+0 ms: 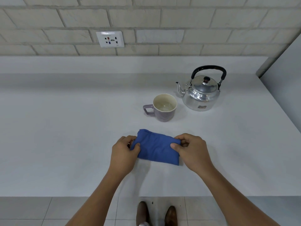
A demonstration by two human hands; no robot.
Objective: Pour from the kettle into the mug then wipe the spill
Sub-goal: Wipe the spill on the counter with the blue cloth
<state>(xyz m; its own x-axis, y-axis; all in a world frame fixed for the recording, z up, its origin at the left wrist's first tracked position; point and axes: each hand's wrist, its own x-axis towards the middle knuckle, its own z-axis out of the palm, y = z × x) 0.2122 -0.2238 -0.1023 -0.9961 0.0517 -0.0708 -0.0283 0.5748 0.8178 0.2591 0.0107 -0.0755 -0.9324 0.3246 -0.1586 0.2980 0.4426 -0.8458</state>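
A folded blue cloth lies on the white counter near its front edge. My left hand pinches the cloth's left end and my right hand pinches its right end. Behind the cloth stands a purple mug with a cream inside, its handle pointing left and some clear liquid at the bottom. To the right of the mug sits a shiny metal kettle with a black handle upright and its spout pointing left toward the mug. No spill is plain to see on the counter.
A brick-pattern wall with a white power socket runs along the back. A grey panel closes off the right side. The counter's front edge runs below my forearms, with tiled floor and my shoes beneath.
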